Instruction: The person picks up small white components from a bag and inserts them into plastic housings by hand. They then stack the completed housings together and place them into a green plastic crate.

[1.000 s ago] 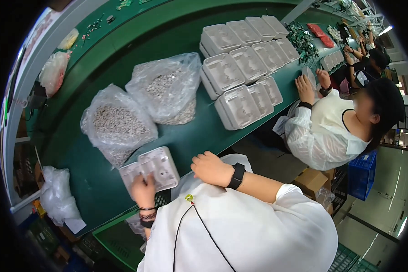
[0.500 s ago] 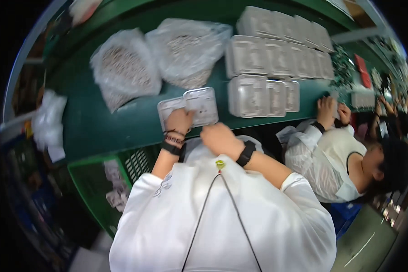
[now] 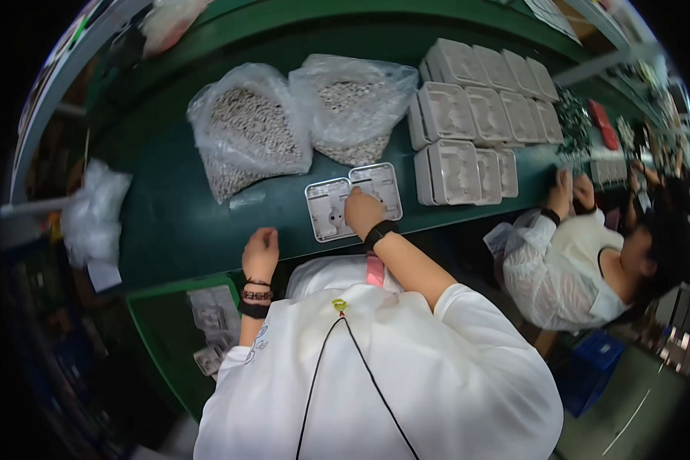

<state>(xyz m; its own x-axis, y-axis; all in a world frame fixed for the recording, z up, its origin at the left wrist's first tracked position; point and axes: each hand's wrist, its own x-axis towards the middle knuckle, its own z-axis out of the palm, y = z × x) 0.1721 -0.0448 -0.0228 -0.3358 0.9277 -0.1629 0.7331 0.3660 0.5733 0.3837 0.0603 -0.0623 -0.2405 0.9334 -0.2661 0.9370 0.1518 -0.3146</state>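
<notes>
Leaning over the right edge of the left casing [image 3: 328, 222], the right hand [image 3: 364, 215] is bending its fingers down where that casing is meeting the right casing [image 3: 379, 184]; whether it is pinching a small piece, I cannot tell. The left hand [image 3: 261, 254] is staying clear, left of the left casing by the bench edge, its fingers loosely curling and nothing visible between them, though the palm is hiding.

Both casings are lying face up on the green bench [image 3: 180, 230], recesses showing, so this pair is seeming unfinished. Beyond the left casing, the left bag [image 3: 300, 126] and the right bag [image 3: 397, 84] are holding plenty of small pale pieces, suggesting that much is remaining. To the right of the left casing, stacked casings [image 3: 458, 172] are standing in three rows; whether they are counting as done or waiting, the view is not settling. Nearer the wearer than the left casing and to its left, a green crate [image 3: 152, 333] is holding a few pale parts [image 3: 213, 316].
</notes>
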